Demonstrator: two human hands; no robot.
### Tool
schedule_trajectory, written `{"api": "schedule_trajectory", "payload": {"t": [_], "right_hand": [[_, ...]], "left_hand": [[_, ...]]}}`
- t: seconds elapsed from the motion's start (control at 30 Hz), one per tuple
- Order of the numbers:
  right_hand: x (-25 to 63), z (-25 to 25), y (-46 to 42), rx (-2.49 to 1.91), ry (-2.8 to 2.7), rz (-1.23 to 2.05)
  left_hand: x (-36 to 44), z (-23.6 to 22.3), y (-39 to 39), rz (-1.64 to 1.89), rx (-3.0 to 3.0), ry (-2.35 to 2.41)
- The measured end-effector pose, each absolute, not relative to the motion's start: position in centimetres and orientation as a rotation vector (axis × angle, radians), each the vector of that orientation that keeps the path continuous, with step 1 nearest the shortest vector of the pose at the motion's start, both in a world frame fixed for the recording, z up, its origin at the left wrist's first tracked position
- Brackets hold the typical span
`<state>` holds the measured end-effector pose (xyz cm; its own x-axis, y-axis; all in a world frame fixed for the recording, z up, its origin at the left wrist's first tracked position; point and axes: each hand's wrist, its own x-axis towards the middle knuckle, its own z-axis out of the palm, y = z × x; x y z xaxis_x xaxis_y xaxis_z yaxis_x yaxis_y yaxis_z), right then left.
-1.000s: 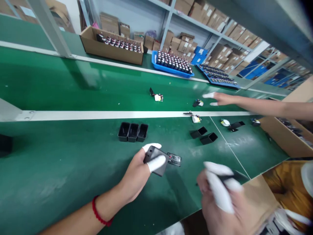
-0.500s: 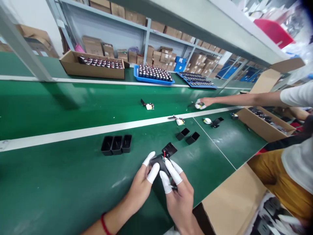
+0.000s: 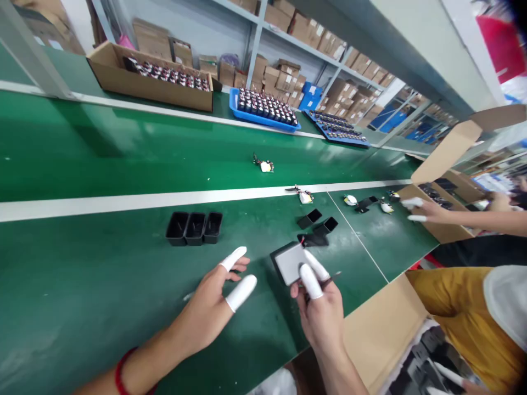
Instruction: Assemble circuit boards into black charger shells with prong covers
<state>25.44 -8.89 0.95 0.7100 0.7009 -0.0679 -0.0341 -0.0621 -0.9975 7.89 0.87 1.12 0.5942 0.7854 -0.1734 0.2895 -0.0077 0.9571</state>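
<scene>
My right hand [image 3: 319, 296], white covers on its thumb and finger, grips a small black plastic case [image 3: 290, 263] whose grey face is turned up. A black lid [image 3: 315, 240] hangs off the far side by red wire. A thin dark tool [image 3: 334, 278] pokes out from the same hand; its kind is unclear. Left of the case, my left hand [image 3: 218, 296] is empty, its covered thumb and finger spread apart. Two black open boxes [image 3: 309, 218] lie just beyond the case. Three more black boxes [image 3: 194, 227] stand in a row beyond my left hand.
White-and-wired parts [image 3: 305, 197] lie along the white line, with another [image 3: 266, 166] farther back. A blue tray [image 3: 263, 127] and a cardboard box [image 3: 152, 93] hold many parts behind. At right, a co-worker's hand [image 3: 420, 210] is beside an open carton [image 3: 455, 233].
My left hand has let go of the case and moved left, opening. My right hand has turned the case grey face up. The co-worker's hand has drawn back right, leaving a white part on the table.
</scene>
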Motion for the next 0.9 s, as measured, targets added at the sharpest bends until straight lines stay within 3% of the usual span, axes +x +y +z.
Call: {"api": "schedule_trajectory", "payload": {"t": [0.1, 0.33, 0.47, 0.7, 0.9], "right_hand": [[24.9, 2.6, -7.8, -1.331, -0.168, 0.902], [24.0, 2.7, -7.1, -1.347, -0.085, 0.975], [26.5, 3.0, -7.9, -1.476, -0.139, 0.776], [40.3, 3.1, -7.9, -1.962, -0.331, 0.050], [48.5, 1.0, -6.7, -2.348, -0.436, 0.034]], "left_hand": [[9.5, 1.9, 0.0, 0.514, 1.741, 0.765], [12.3, 3.0, -0.4, 0.529, 1.797, 0.740], [12.6, 2.9, 0.4, 0.419, 1.887, 0.768], [10.9, 1.4, 3.6, 0.067, 2.142, 0.723], [10.2, 2.0, 6.0, 0.138, 2.332, 0.670]]}}
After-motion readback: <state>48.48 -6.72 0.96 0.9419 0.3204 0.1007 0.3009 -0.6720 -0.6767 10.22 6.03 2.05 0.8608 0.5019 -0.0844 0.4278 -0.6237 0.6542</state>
